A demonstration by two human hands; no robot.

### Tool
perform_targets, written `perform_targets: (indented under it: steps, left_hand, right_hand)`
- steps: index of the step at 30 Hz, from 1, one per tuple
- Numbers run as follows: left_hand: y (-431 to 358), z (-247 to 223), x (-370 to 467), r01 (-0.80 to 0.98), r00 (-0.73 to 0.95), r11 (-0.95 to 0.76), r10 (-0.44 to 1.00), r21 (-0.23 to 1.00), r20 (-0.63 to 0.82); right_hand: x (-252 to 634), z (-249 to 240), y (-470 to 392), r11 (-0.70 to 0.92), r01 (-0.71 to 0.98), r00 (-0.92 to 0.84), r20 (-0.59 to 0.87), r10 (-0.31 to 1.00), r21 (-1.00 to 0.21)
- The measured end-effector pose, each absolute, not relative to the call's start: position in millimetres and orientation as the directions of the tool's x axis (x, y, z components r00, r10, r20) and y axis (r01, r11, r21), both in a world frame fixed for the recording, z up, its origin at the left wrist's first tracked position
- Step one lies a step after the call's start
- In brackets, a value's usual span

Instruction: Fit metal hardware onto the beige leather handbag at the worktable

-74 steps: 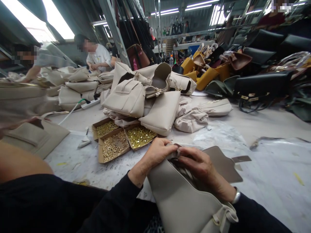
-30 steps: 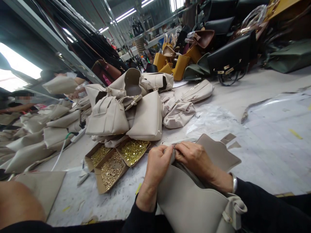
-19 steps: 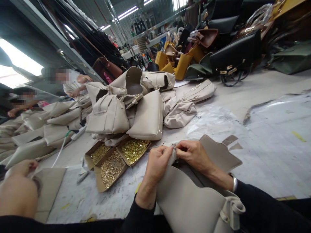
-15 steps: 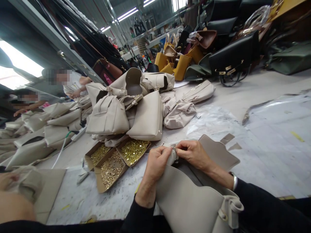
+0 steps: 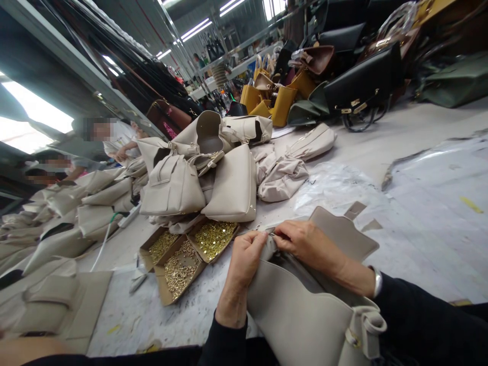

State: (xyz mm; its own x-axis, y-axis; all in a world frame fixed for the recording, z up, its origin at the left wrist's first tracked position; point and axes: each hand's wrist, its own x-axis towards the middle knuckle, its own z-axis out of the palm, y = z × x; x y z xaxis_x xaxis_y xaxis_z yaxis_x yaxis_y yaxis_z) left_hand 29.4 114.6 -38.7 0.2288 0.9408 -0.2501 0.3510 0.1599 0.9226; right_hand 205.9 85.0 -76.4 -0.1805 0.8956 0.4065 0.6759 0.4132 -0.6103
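Observation:
A beige handbag (image 5: 301, 310) lies open in front of me, its scalloped flap (image 5: 343, 236) folded back on the far side. My left hand (image 5: 244, 262) is closed, thumb and fingers pinching the bag's side tab at the far end. Against the same spot, my right hand (image 5: 305, 244) has its fingers pinched together on the bag's edge; any small part between the fingertips is hidden. A knotted side strap with a gold stud (image 5: 354, 339) hangs at the bag's near end.
Cardboard trays (image 5: 168, 292) of small gold hardware stand left of my hands. Behind them is a pile of beige bags (image 5: 232, 183). Black (image 5: 366, 86) and mustard bags (image 5: 284, 107) fill the back. At lower left, another person's arm (image 5: 34, 348) is beside a beige bag piece (image 5: 49, 305).
The small metal piece seen at my right fingertips is now hidden. Both hands stay on the bag's edge. The other person's hand at left has moved down, mostly out of view.

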Motion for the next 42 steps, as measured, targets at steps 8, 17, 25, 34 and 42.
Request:
perform_targets:
  steps: [8,17,25,34,42]
  left_hand:
    - [112.6,-47.7,22.3,0.324,0.248,0.151,0.939,0.934,-0.237]
    - [113.5,-66.3,22.4,0.194,0.259,0.261,0.916,0.946,-0.306]
    - [117.4,-73.7,17.6,-0.024,0.245,0.436,0.875,0.900,-0.418]
    - [119.3,-71.9,16.5,0.011,0.233,0.400,0.890,0.917,-0.391]
    - [119.0,-62.8,8.5,0.000,0.220,0.417,0.886,0.909,-0.407]
  right_hand:
    - [197.3,-74.5,88.3,0.324,0.572,-0.102,0.326,0.940,-0.754]
    - [208.3,-89.7,100.0,0.020,0.206,-0.155,-0.012,0.988,-0.978]
    - [218.8,-82.9,104.8,0.211,0.288,-0.286,0.126,0.950,-0.934]
    - [223.7,-77.2,96.0,0.272,0.361,-0.232,0.196,0.953,-0.892]
    - [243.9,-61.9,69.1,0.295,0.172,-0.379,0.213,0.901,-0.940]
